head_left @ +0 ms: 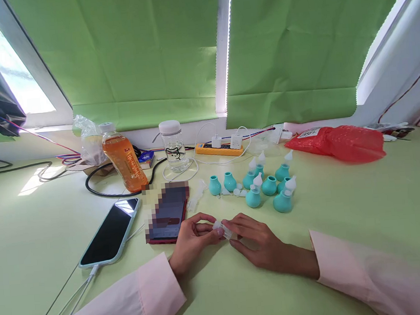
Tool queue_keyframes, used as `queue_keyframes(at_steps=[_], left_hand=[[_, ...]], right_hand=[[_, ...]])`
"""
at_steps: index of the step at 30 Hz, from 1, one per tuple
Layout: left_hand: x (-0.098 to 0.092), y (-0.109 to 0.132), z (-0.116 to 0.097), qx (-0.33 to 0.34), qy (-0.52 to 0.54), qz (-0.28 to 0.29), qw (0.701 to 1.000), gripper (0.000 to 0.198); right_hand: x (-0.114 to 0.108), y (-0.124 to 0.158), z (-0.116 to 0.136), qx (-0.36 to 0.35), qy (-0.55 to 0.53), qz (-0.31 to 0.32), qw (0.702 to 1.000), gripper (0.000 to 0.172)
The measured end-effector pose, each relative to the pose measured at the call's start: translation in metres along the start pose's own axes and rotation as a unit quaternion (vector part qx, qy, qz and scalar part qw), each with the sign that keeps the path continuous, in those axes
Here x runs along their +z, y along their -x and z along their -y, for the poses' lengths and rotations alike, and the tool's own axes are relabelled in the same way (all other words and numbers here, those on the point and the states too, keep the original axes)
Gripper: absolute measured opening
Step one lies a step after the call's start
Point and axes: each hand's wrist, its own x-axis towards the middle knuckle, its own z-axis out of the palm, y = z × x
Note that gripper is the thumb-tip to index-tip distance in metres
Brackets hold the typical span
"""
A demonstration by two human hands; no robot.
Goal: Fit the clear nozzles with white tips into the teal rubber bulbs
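Note:
Between my two hands is a small translucent white plastic piece (224, 230). My left hand (195, 239) pinches its left side with thumb and fingers, while the fingers of my right hand (259, 241) close on its right side. Beyond them stand several teal rubber bulbs (253, 198); some carry clear pointed tips (291, 184), others have open tops. Small white caps (238, 191) lie among the bulbs. A clear plastic strip (197, 195) rests left of the bulbs.
Left of my hands lie a red-edged phone (169, 215) and a light-cased phone (109, 232) with a cable. Farther back are an orange drink bottle (125, 160), a clear jar (173, 148), a power strip (218, 149) and a red plastic bag (337, 144).

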Motion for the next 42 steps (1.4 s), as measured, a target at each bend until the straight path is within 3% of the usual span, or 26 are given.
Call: queue_keyframes(at_steps=[23, 30, 42], left_hand=[[0.0003, -0.0002, 0.0006, -0.001, 0.000, -0.009, 1.000, 0.034], [0.0003, -0.0006, -0.0011, 0.000, -0.003, 0.002, 1.000, 0.033], [-0.0004, -0.0005, 0.0003, 0.003, -0.002, -0.002, 1.000, 0.032]], right_hand=[[-0.0018, -0.0005, 0.0017, 0.017, -0.035, 0.011, 0.999, 0.037], [-0.0045, 0.0010, 0.0068, 0.045, -0.034, 0.003, 0.998, 0.052], [-0.0049, -0.0017, 0.0077, 0.003, -0.035, -0.025, 0.999, 0.048]])
